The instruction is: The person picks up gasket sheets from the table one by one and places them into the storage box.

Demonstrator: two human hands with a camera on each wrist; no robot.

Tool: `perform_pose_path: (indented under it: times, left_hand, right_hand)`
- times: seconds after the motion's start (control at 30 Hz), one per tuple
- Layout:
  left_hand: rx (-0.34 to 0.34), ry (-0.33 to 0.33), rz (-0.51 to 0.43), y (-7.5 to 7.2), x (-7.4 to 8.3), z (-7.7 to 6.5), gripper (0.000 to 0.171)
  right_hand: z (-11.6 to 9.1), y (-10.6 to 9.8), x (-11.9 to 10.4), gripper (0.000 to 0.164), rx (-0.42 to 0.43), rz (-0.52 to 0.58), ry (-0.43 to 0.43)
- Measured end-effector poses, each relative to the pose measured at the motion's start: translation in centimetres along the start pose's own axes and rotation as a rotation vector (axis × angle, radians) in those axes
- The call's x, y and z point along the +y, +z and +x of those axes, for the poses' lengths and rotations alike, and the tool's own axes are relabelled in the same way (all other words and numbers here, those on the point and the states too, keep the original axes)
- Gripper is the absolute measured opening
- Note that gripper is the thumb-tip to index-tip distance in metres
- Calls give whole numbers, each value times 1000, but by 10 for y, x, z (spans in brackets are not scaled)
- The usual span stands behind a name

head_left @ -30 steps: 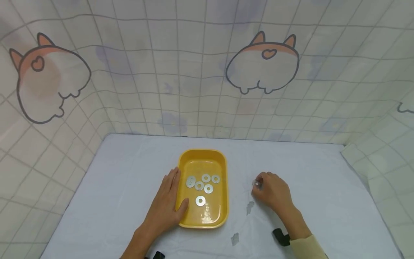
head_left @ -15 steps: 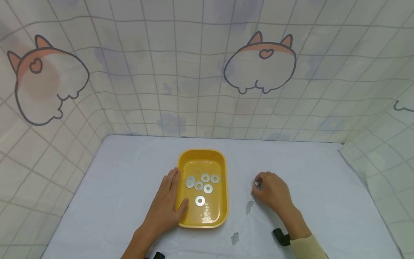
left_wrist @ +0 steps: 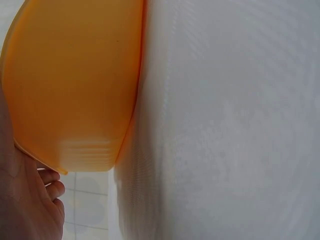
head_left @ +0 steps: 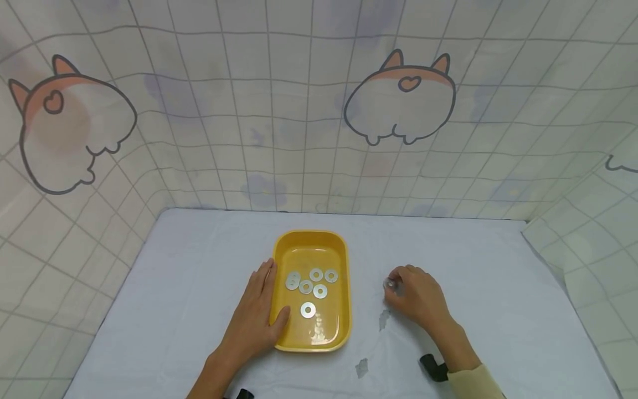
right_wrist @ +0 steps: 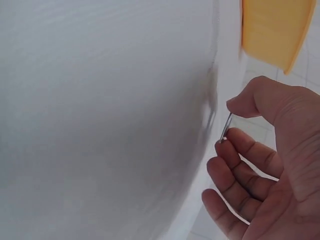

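A yellow tray [head_left: 311,337] stands on the white cloth, with several flat metal washers [head_left: 313,310] lying spread on its bottom. Two of those at the left overlap. Along the tray's left side rests my left hand [head_left: 256,313], its fingers fairly straight against the wall and the thumb over the rim. To the right of the tray, my right hand [head_left: 417,296] pinches a metal washer [right_wrist: 226,128] between thumb and fingertips. In the right wrist view this washer is seen edge-on, close to the cloth; whether it touches the cloth I cannot tell.
Grey patches [head_left: 362,367] mark the white cloth [head_left: 478,266] between the tray and the right arm. A patterned curtain [head_left: 294,111] hangs behind the table and at both sides. Black wrist camera parts [head_left: 433,367] sit by the wrists.
My right hand has shifted slightly left with the washer between its fingers. The left hand and the tray stay in place; the head view has moved a little.
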State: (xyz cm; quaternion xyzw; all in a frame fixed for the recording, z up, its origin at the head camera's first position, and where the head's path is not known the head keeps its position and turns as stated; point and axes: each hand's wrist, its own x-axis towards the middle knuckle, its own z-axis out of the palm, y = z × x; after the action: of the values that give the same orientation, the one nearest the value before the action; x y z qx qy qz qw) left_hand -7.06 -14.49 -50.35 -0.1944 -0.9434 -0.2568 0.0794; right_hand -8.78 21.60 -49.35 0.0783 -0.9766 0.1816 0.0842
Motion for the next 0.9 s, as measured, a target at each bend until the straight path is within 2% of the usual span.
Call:
perform_pose_path:
  times: [0.67, 0.9]
  left_hand:
    - [13, 10, -11, -1, 1, -1, 90]
    - [12, 8, -9, -2, 2, 0, 90]
  right_hand:
    - [16, -16, -28, 23, -59, 33, -57]
    - [21, -23, -40, 22, -18, -22, -112]
